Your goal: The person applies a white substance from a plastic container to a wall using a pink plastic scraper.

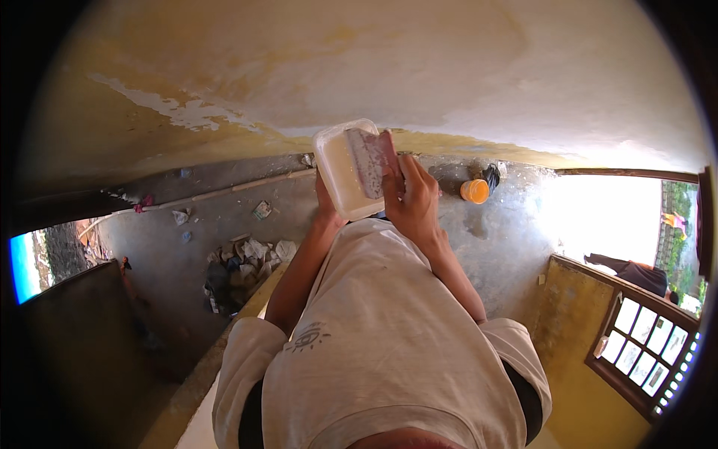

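Observation:
My left hand (327,199) grips a shallow white plastic tub (338,168) from its left side, with most of the fingers hidden behind it. A pale, creamy layer covers the tub's inside. In my right hand (414,199) is a wide, flat scraper or putty knife (370,163), its blade smeared with whitish material. The blade lies over the tub's right side; whether it touches the inside I cannot tell. Just beyond both hands rises a wall (392,73), yellowish with broad pale coated patches.
An orange bucket (474,191) stands on the grey floor (499,241) beside a black plastic bag (492,177). Crumpled sacks and rubbish (241,269) lie at left. A long pole or pipe (241,188) runs near the wall's foot. A person (634,272) is outside the doorway at right.

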The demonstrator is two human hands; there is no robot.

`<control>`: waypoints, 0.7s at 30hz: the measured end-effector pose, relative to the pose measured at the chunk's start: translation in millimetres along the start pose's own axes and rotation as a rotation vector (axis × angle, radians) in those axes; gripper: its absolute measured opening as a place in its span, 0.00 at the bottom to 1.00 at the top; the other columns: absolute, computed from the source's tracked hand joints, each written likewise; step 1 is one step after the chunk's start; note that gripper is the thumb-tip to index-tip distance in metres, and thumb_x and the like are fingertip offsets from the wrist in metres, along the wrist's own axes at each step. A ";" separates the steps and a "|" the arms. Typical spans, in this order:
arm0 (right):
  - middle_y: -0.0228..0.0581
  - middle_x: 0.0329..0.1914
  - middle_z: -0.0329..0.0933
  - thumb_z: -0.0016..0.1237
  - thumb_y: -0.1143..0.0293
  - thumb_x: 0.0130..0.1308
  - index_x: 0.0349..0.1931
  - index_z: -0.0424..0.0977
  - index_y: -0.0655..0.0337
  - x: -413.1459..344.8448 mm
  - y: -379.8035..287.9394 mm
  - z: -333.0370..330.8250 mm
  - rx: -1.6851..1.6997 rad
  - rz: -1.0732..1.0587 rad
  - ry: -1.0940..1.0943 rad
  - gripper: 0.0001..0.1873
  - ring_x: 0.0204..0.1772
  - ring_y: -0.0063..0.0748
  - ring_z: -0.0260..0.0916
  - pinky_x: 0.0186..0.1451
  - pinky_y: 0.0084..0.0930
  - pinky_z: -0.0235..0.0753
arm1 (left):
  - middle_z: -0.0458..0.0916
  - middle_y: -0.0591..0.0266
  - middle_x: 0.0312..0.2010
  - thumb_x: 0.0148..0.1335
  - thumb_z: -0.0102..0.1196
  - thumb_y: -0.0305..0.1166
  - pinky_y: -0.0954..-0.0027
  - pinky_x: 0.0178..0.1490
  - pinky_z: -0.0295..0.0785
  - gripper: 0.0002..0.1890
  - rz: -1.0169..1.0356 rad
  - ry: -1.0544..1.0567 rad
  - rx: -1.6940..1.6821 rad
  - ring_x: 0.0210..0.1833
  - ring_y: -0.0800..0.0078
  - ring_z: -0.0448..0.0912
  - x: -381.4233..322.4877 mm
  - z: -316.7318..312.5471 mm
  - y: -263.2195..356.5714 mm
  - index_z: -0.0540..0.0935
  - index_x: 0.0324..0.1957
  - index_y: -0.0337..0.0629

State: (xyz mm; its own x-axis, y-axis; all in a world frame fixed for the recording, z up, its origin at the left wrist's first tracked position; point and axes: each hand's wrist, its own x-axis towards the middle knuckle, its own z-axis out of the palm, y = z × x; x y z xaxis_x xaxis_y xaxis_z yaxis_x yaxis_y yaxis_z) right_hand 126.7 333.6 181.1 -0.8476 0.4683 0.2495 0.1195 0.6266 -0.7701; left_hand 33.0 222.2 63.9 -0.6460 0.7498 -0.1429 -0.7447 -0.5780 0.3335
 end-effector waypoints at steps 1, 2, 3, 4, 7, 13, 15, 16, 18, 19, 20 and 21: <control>0.49 0.25 0.71 0.47 0.77 0.60 0.33 0.66 0.66 -0.9 4.0 -5.8 -0.011 0.017 0.030 0.04 0.25 0.53 0.71 0.27 0.42 0.70 | 0.73 0.55 0.59 0.72 0.32 0.49 0.55 0.61 0.73 0.28 -0.024 0.010 -0.027 0.60 0.58 0.74 0.9 1.2 -4.0 0.67 0.65 0.43; 0.49 0.25 0.71 0.47 0.78 0.60 0.31 0.65 0.66 -0.7 10.5 -8.1 -0.029 0.006 0.024 0.04 0.24 0.54 0.70 0.28 0.42 0.69 | 0.74 0.54 0.59 0.72 0.33 0.49 0.55 0.61 0.73 0.28 -0.052 0.012 -0.053 0.60 0.58 0.75 4.9 3.4 -8.5 0.67 0.65 0.43; 0.50 0.25 0.70 0.47 0.77 0.61 0.32 0.67 0.66 -1.1 17.2 -10.6 -0.022 -0.011 0.018 0.04 0.23 0.51 0.69 0.27 0.38 0.68 | 0.74 0.54 0.59 0.71 0.33 0.49 0.54 0.61 0.74 0.28 -0.079 0.014 -0.078 0.60 0.58 0.75 8.8 5.6 -12.9 0.67 0.65 0.43; 0.51 0.24 0.69 0.48 0.77 0.63 0.33 0.68 0.66 -1.5 23.5 -13.0 -0.015 -0.029 0.012 0.04 0.23 0.47 0.68 0.26 0.35 0.67 | 0.74 0.54 0.59 0.71 0.33 0.51 0.54 0.61 0.74 0.29 -0.095 0.023 -0.070 0.60 0.58 0.75 12.7 7.9 -17.4 0.67 0.65 0.43; 0.47 0.24 0.71 0.47 0.76 0.64 0.35 0.71 0.68 0.8 36.9 -32.2 0.055 0.078 0.008 0.04 0.22 0.41 0.68 0.27 0.33 0.69 | 0.73 0.53 0.59 0.70 0.33 0.54 0.53 0.60 0.74 0.32 -0.125 0.049 -0.046 0.60 0.57 0.75 26.0 15.4 -28.2 0.67 0.65 0.41; 0.37 0.33 0.78 0.50 0.73 0.67 0.38 0.75 0.68 0.1 77.3 -59.4 0.916 0.416 0.014 0.06 0.31 0.23 0.72 0.35 0.24 0.75 | 0.71 0.47 0.61 0.70 0.35 0.54 0.43 0.63 0.70 0.33 -0.119 -0.090 -0.056 0.61 0.51 0.73 34.6 39.9 -40.9 0.65 0.66 0.39; 0.39 0.33 0.78 0.51 0.74 0.66 0.38 0.75 0.68 -8.0 100.1 -59.3 1.097 0.422 -0.042 0.06 0.33 0.24 0.74 0.37 0.23 0.75 | 0.71 0.47 0.61 0.70 0.35 0.53 0.42 0.63 0.70 0.32 -0.084 -0.069 -0.079 0.61 0.50 0.73 33.5 39.0 -50.6 0.64 0.66 0.39; 0.40 0.35 0.78 0.51 0.74 0.65 0.39 0.74 0.69 -12.7 106.6 -56.7 1.135 0.472 -0.037 0.07 0.34 0.27 0.76 0.39 0.26 0.76 | 0.71 0.48 0.60 0.70 0.36 0.53 0.43 0.62 0.71 0.32 -0.054 -0.039 -0.078 0.61 0.50 0.73 31.2 37.8 -54.8 0.64 0.66 0.39; 0.39 0.40 0.79 0.50 0.77 0.65 0.44 0.74 0.68 -16.9 116.2 -55.3 1.246 0.472 -0.175 0.09 0.42 0.27 0.76 0.45 0.26 0.76 | 0.71 0.48 0.60 0.70 0.36 0.53 0.44 0.61 0.72 0.32 -0.006 0.001 -0.082 0.61 0.51 0.73 25.6 29.6 -56.6 0.64 0.67 0.39; 0.38 0.43 0.79 0.49 0.79 0.65 0.47 0.73 0.68 -17.6 119.4 -54.0 1.301 0.473 -0.245 0.11 0.45 0.27 0.77 0.49 0.26 0.75 | 0.71 0.49 0.60 0.70 0.37 0.53 0.44 0.61 0.72 0.32 0.006 0.007 -0.086 0.61 0.51 0.73 22.4 22.2 -55.6 0.63 0.67 0.39; 0.39 0.44 0.79 0.49 0.80 0.64 0.47 0.73 0.68 -17.2 120.4 -51.1 1.345 0.451 -0.278 0.11 0.46 0.28 0.77 0.49 0.28 0.76 | 0.71 0.49 0.61 0.70 0.37 0.53 0.45 0.62 0.72 0.33 0.014 0.017 -0.086 0.61 0.52 0.73 19.2 13.6 -53.8 0.63 0.67 0.39; 0.39 0.44 0.79 0.49 0.80 0.64 0.47 0.73 0.67 -16.8 120.6 -47.7 1.357 0.433 -0.314 0.11 0.46 0.28 0.77 0.49 0.29 0.76 | 0.71 0.50 0.61 0.70 0.37 0.54 0.45 0.62 0.72 0.33 0.062 0.052 -0.042 0.62 0.52 0.73 14.9 -0.4 -53.9 0.63 0.67 0.40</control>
State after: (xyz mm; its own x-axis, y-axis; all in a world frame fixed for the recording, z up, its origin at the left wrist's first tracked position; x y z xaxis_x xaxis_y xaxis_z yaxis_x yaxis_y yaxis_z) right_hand 180.0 431.0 112.0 -0.9699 0.1993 -0.1401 -0.0293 -0.6661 -0.7453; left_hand 63.5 264.4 43.5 -0.6977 0.6954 -0.1719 -0.7091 -0.6364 0.3037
